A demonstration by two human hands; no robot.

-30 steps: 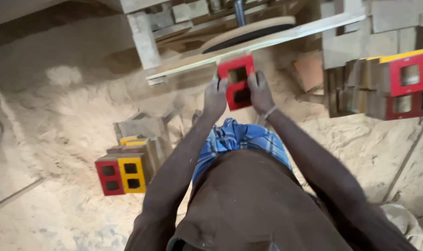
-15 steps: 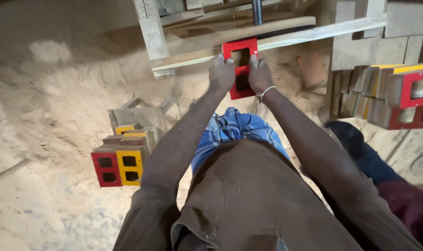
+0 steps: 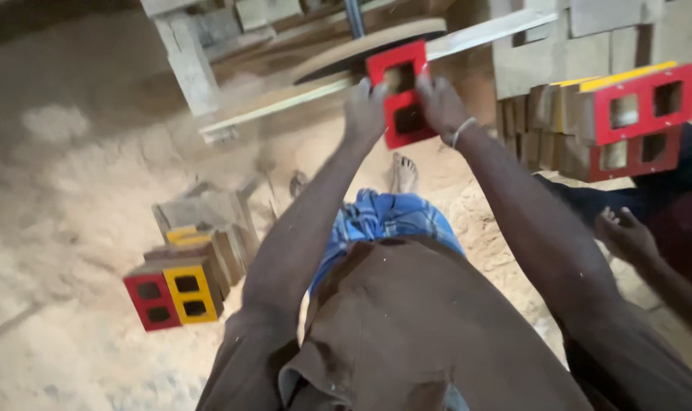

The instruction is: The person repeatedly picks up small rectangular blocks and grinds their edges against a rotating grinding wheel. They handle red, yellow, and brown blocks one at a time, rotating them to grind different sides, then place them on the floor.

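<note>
1. Red two-hole block (image 3: 401, 93): a second ago held against the pale plank (image 3: 323, 90); now lifted above it, in front of the round disc (image 3: 361, 46), tilted.
2. Left hand (image 3: 365, 110) and right hand (image 3: 441, 103): raised with the block, gripping its two sides.
3. Another person's hand (image 3: 626, 234): newly in view at right.

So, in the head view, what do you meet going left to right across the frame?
Red and yellow blocks on the sand → left hand → red two-hole block held up → right hand → stack of red-faced blocks.
</note>
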